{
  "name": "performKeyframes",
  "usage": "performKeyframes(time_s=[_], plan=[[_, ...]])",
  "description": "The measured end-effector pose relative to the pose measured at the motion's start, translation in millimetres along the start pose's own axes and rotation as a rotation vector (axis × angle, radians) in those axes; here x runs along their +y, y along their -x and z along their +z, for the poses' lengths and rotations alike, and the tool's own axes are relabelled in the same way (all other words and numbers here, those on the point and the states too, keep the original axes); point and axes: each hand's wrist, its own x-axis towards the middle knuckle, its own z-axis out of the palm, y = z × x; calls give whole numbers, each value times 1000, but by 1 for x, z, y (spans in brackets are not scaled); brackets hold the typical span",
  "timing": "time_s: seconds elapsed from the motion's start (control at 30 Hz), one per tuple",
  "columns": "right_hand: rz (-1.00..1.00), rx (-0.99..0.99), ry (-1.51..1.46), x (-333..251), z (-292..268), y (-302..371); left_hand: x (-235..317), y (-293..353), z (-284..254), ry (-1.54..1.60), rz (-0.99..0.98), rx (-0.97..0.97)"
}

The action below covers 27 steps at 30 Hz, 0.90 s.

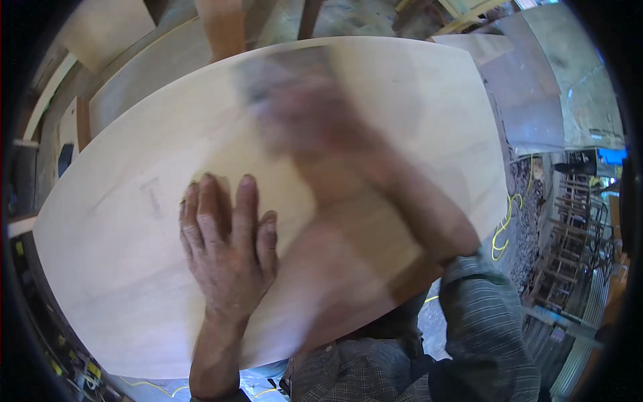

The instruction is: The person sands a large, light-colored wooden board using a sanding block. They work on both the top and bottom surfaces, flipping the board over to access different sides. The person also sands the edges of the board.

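Observation:
A large pale wooden panel [114, 234] lies flat in front of me, its left and far edges curving. My left hand [228, 251] rests palm down on it, left of the middle, fingers stretched and spread. Farther up the panel, my right hand [311, 117] reaches across and is smeared by motion. Under and ahead of its fingers shows a grey flat piece [271, 72], pressed to the wood. Blur hides exactly what kind of piece it is. Faint darker marks show on the panel's left half.
Wooden boards [107, 30] stand beyond the panel at the far left, and a brown wooden post [222, 30] is by its far edge. A yellow cord [502, 234] lies on the floor at right. Stacked wooden frames [569, 234] stand farther right, past a grey sheet [529, 87].

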Motion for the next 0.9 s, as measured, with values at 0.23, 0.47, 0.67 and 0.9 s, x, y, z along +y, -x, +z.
performKeyframes(time_s=[0.23, 0.47, 0.67, 0.9], plan=[[644, -6, -779, 120, -59, 69, -7, 8, -2, -31, -1, 8], [141, -41, -65, 93, -34, 46, -5, 5, 0, -49, 8, 9], [12, -97, -10, 103, -59, 71, -10, 8, -4, -70, -2, -7], [678, 177, 244, 275, -103, 162, -7, 7, -2, -103, 4, -34]])
